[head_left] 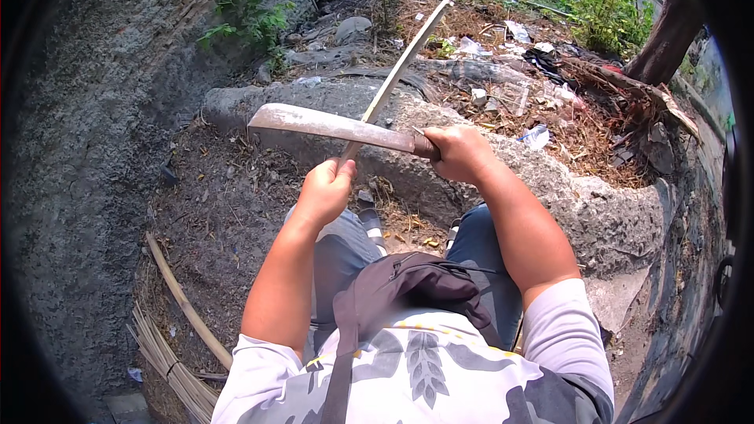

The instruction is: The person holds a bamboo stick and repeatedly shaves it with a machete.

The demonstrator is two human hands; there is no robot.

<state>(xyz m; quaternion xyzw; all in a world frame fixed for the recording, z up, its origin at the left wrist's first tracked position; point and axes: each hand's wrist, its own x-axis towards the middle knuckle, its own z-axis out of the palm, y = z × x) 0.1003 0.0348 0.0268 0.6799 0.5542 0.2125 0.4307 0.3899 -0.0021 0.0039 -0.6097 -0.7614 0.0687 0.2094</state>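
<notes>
My right hand is closed around the dark, wrapped handle of a machete. Its broad, worn blade points left and widens toward the tip. My left hand grips the lower end of a long, pale split-bamboo strip, which slants up and away to the right. The blade lies across the strip a little above my left hand and seems to touch it. How the edge meets the strip is hard to make out. My left fingers partly hide the strip's lower end.
A rough stone ledge runs in front of my knees. A rough wall rises at left. Beside me at lower left lie a bamboo pole and a tied bundle of thin strips. Litter and a tree trunk are beyond the ledge.
</notes>
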